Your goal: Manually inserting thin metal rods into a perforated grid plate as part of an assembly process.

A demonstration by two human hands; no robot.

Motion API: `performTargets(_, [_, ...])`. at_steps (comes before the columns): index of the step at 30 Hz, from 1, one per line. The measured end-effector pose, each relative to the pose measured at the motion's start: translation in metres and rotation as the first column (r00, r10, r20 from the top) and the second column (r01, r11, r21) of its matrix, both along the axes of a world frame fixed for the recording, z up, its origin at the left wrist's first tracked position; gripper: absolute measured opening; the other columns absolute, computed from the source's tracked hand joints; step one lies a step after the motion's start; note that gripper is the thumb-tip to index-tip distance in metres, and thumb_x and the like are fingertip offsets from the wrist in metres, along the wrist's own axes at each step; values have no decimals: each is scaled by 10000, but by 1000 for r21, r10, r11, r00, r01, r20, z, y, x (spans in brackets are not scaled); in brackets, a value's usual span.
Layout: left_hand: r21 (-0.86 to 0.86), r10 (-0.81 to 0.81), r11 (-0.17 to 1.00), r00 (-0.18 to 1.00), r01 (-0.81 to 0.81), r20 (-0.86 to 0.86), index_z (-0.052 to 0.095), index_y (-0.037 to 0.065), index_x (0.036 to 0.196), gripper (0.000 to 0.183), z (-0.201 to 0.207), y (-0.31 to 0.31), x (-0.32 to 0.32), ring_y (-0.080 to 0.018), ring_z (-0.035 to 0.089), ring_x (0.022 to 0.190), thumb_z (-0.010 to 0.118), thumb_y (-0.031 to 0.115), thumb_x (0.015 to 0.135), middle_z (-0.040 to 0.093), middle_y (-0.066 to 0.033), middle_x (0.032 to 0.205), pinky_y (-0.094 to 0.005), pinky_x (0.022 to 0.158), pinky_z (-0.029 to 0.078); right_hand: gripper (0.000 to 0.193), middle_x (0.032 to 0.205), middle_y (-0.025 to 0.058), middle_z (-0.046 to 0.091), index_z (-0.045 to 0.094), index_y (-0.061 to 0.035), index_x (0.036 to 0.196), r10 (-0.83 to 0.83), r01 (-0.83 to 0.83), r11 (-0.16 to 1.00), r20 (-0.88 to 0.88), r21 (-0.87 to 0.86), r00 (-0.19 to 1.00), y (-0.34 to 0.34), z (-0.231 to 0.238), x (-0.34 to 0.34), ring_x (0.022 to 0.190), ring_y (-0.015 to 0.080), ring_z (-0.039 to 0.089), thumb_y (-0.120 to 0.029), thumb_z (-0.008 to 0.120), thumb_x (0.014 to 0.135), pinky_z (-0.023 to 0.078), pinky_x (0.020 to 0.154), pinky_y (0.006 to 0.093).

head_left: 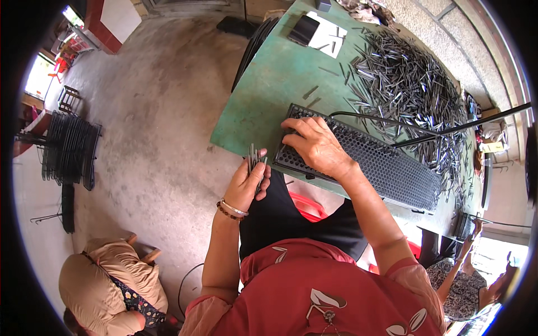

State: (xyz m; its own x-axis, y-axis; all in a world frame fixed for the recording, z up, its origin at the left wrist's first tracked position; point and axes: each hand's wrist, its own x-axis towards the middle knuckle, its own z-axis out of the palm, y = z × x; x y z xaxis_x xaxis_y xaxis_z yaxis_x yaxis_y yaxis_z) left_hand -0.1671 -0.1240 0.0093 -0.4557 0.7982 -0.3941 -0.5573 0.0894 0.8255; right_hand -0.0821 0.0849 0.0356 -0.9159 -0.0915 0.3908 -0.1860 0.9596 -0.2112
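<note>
My left hand is closed around a small bunch of thin dark strips, which stick up past the fingers. It is beside the table's near left edge, over my lap. My right hand rests over the left end of a long black tray full of small round holes. Its fingers are bent and drawn together at the tray's surface; whatever they pinch is too small to make out. Beyond the tray lies a large heap of similar dark strips, spread over the green table.
A black flat case and white paper lie at the table's far side. A black rod crosses above the tray. Black racks lean at the table's left edge. Other people sit at lower left and lower right.
</note>
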Motion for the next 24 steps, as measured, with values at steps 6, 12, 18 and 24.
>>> performTargets(6, [32, 11, 999, 1000, -12, 29, 444, 86, 1302, 418, -5, 5, -1, -65, 424, 612, 426, 363, 990, 510, -26, 860, -186, 457, 325, 148, 957, 121, 604, 609, -35, 999, -46, 57, 935, 40, -349, 998, 7, 19, -2, 906, 296, 583, -84, 590, 860, 464, 771, 363])
performTargets(12, [18, -2, 1000, 995, 3, -96, 423, 80, 1326, 434, -2, 12, -17, -58, 417, 609, 425, 356, 991, 506, -27, 850, -180, 450, 310, 143, 881, 156, 602, 623, 1, 956, 83, -18, 944, 184, -329, 979, 30, 22, -13, 783, 348, 588, -84, 604, 842, 482, 698, 396])
performTargets(18, [-40, 5, 999, 979, -13, -203, 427, 107, 1337, 412, -3, 17, -17, -55, 416, 593, 412, 338, 997, 516, -16, 845, -180, 436, 304, 123, 844, 147, 579, 616, 15, 875, 63, -4, 976, 262, -219, 963, 33, 22, -26, 785, 352, 584, -98, 610, 827, 478, 695, 428])
performTargets(24, [18, 58, 998, 998, -58, -4, 467, 63, 1306, 472, -16, 15, -6, -63, 424, 515, 357, 400, 995, 547, -35, 766, -186, 377, 279, 119, 879, 156, 562, 596, 22, 849, 124, -57, 981, 369, -188, 921, 33, 27, -38, 822, 368, 577, -97, 587, 840, 473, 718, 438])
